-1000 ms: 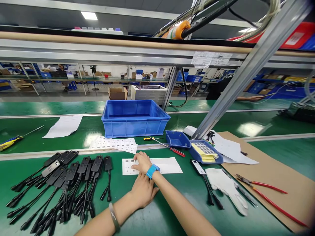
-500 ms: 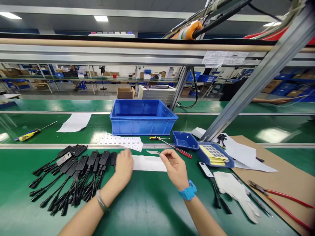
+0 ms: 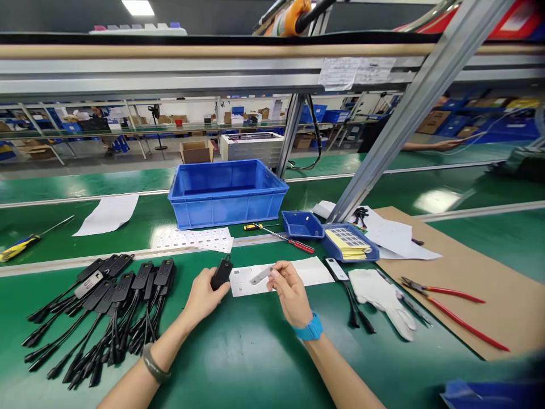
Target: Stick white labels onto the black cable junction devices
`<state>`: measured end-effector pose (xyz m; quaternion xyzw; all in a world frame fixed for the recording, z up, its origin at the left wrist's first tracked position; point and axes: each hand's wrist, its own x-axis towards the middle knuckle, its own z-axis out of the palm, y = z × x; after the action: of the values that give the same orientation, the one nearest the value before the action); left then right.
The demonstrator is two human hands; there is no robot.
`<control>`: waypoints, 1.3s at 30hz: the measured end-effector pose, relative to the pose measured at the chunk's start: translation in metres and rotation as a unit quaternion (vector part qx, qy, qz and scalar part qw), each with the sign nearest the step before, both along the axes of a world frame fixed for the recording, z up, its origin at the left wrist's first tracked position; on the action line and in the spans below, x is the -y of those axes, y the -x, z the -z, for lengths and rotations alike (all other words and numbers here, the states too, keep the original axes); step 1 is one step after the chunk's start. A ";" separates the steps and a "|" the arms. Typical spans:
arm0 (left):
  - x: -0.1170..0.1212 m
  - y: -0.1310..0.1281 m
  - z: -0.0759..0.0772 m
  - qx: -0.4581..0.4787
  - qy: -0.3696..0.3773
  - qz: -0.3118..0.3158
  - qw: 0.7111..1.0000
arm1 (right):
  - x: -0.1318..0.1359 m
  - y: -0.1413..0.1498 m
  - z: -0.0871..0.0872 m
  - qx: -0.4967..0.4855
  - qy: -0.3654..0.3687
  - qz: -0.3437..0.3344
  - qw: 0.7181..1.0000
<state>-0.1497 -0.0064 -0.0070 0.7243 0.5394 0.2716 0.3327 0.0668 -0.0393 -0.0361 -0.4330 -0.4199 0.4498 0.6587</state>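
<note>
My left hand [image 3: 202, 296] is closed around a small black box [image 3: 222, 274] with a loop at its top, held just left of a white label sheet [image 3: 313, 271]. Any cable on this box is hidden. Between the thumb and fingers of my right hand [image 3: 290, 292] is a thin pale grey label strip [image 3: 260, 276], held over the sheet. To the left lies a bunch of black boxes with cables [image 3: 122, 292], one of them showing a pale face. One more cabled box with a white face [image 3: 336, 269] rests to the right.
A blue crate [image 3: 227, 206] stands behind, with another label sheet [image 3: 193, 238] before it. Screwdrivers [image 3: 300, 246], a small blue tray [image 3: 303, 225], a tray of yellow-backed labels [image 3: 347, 243], a white glove [image 3: 381, 298] and red-handled pliers [image 3: 455, 318] lie around. A metal post [image 3: 395, 113] slants across.
My left hand has taken the black box from the right end of the bunch and lifted it beside the sheet. My right hand still holds the strip, now turned at an angle. The view has shifted.
</note>
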 end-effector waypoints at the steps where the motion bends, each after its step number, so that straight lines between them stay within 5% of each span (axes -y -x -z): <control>1: 0.004 -0.008 0.003 0.105 0.074 0.026 0.991 | 0.000 0.000 0.000 -0.011 0.005 -0.007 1.000; 3: 0.012 -0.023 0.010 0.271 0.214 0.048 0.937 | -0.001 0.000 -0.001 -0.015 0.015 -0.018 1.000; 6: 0.021 -0.036 0.018 0.382 0.328 0.058 0.862 | -0.002 0.001 -0.003 0.006 0.026 -0.021 0.999; 11: 0.021 -0.036 0.024 0.414 0.378 0.091 0.823 | -0.003 -0.006 -0.008 0.028 0.028 -0.026 0.999; 27: 0.017 -0.037 0.036 0.406 0.421 0.170 0.793 | -0.003 0.001 0.001 0.143 0.094 -0.052 0.984; 39: 0.016 -0.040 0.036 0.382 0.407 0.184 0.809 | -0.003 0.001 0.006 0.145 0.108 -0.032 0.983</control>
<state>-0.1095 -0.0227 -0.0433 0.4464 0.2863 0.2160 0.8198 0.0653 -0.0362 -0.0424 -0.5483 -0.4742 0.4457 0.5252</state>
